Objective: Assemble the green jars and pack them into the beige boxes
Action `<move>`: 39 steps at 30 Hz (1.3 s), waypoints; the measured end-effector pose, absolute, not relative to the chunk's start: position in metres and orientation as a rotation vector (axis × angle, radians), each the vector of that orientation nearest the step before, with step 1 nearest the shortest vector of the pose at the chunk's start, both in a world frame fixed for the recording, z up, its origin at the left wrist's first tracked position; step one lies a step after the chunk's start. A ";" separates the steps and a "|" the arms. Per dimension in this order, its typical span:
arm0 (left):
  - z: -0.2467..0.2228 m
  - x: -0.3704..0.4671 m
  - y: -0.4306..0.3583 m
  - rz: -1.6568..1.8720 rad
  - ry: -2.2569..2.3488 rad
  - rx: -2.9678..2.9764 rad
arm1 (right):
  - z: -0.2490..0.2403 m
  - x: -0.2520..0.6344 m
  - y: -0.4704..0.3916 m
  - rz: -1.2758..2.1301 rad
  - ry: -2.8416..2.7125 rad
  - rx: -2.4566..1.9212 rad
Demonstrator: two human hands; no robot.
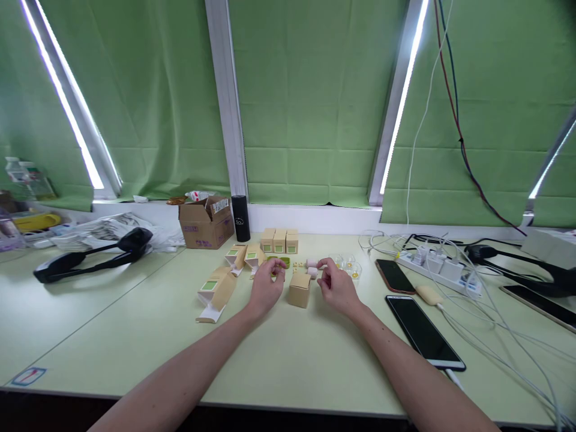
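Note:
My left hand hovers over the table left of a small closed brown cardboard box, its fingers loosely curled and apart with nothing seen in them. On the box's other side is my right hand, thumb and forefinger apart. Its forefinger tip is close to a small pale pink cylinder; whether they touch I cannot tell. A second pink cylinder lies just in front. Behind my left fingers a green tray is partly hidden. Tiny yellowish pieces lie beside it. Clear round cups stand beyond my right hand.
Opened brown boxes lie at left, and closed ones stand in a row behind. Farther back are a larger carton and a black cylinder. Phones, cables and a power strip occupy the right side.

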State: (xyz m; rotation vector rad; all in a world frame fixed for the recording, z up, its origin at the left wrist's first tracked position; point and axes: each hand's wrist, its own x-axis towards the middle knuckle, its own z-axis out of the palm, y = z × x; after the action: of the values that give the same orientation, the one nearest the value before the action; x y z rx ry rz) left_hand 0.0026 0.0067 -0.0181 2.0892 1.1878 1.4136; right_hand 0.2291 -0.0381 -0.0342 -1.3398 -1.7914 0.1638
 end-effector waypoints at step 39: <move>-0.012 0.005 0.003 1.509 1.248 2.092 | -0.036 0.220 -0.036 0.081 -1.899 -1.897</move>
State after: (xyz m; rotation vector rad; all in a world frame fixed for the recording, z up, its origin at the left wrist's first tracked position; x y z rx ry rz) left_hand 0.0047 0.0027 -0.0120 2.0923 1.2481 1.5095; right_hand 0.2196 -0.0362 -0.0363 -1.8967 -1.8986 0.0808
